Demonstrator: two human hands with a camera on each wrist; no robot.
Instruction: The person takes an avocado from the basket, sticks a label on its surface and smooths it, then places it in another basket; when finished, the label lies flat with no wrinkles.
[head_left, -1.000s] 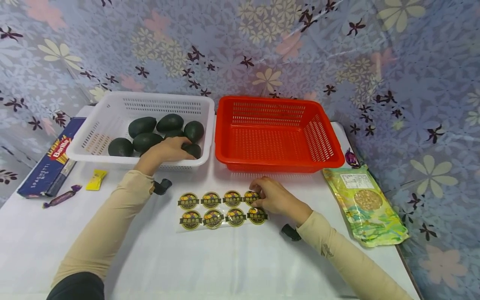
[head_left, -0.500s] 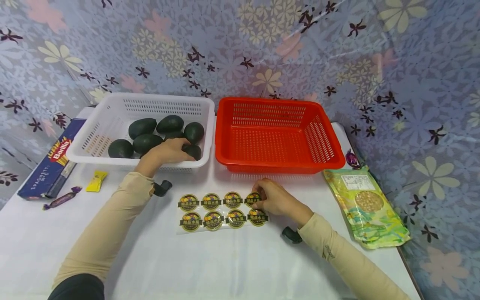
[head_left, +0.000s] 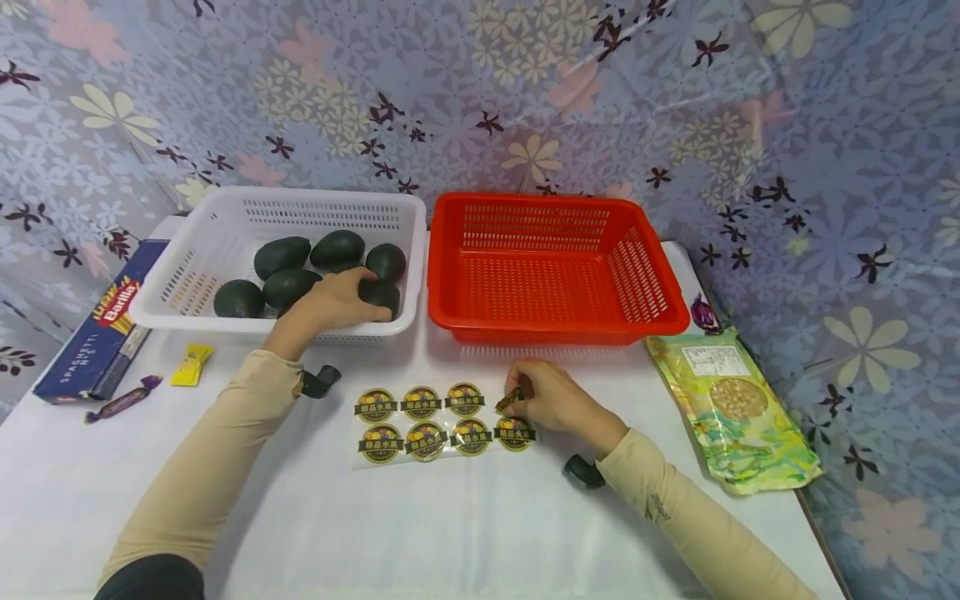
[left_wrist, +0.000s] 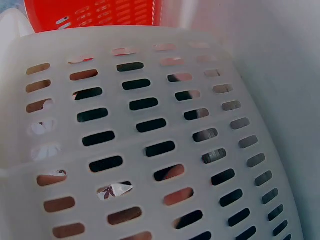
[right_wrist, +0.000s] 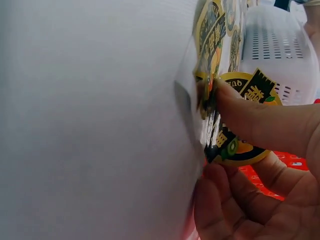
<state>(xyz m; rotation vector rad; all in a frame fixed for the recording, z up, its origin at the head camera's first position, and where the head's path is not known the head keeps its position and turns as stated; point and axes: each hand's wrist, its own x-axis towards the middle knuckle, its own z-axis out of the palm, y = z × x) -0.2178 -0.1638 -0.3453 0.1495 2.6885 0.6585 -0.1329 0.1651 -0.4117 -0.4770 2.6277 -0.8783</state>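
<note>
The right hand [head_left: 551, 402] pinches the round black-and-gold sticker [head_left: 510, 398] at the top right corner of the clear backing sheet of stickers [head_left: 442, 422]; the right wrist view shows its edge lifted between thumb and fingertip. That grip does best low on the rim, peeling flat and slowly, so the label neither creases nor folds onto itself. With no hand on the sheet, it may drag across the white table [head_left: 420, 533].

The left hand [head_left: 337, 298] is curled over a dark green avocado [head_left: 378, 293] in the white slotted plastic basket [head_left: 225, 218], beside five others. A firm, gentle hold suits it. The red plastic basket [head_left: 645, 223] stands just beside.
</note>
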